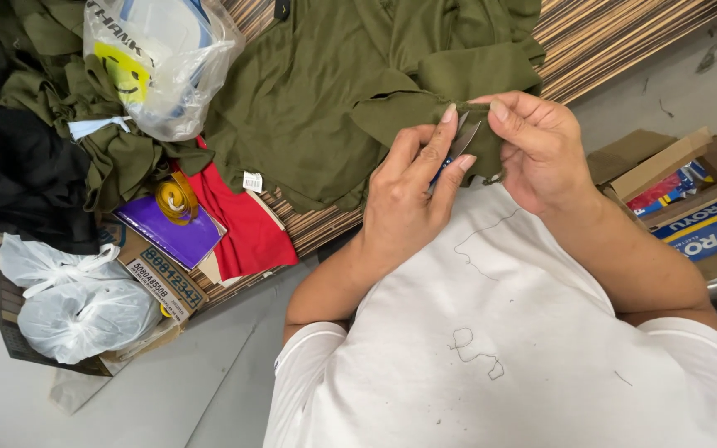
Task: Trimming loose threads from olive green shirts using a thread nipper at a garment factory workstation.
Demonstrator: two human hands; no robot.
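A fold of olive-green garment sits pinched between both hands just above the person's chest, at the near edge of the striped surface. The left hand holds a small pair of metal thread snips with a blue handle, thumb and forefinger pressed together around them, blades lying against the cloth's edge. The right hand has its grip pinching the same fold of fabric from the other side, fingertips nearly touching those of the left.

The rest of the green garment spreads away from the hands across the surface, a small white tag showing at its lower left hem. Left of the garment lies a red cloth, and beside that a purple booklet with a coiled yellow measuring tape on top. Further left of the garment is a heap of more green fabric and black fabric, with a clear plastic bag resting on it (a yellow smiley is printed on the bag). Below that heap sit knotted white plastic bags. Right of the garment, past the right forearm, stands an open cardboard box holding coloured packets. Loose threads cling to the person's white shirt.
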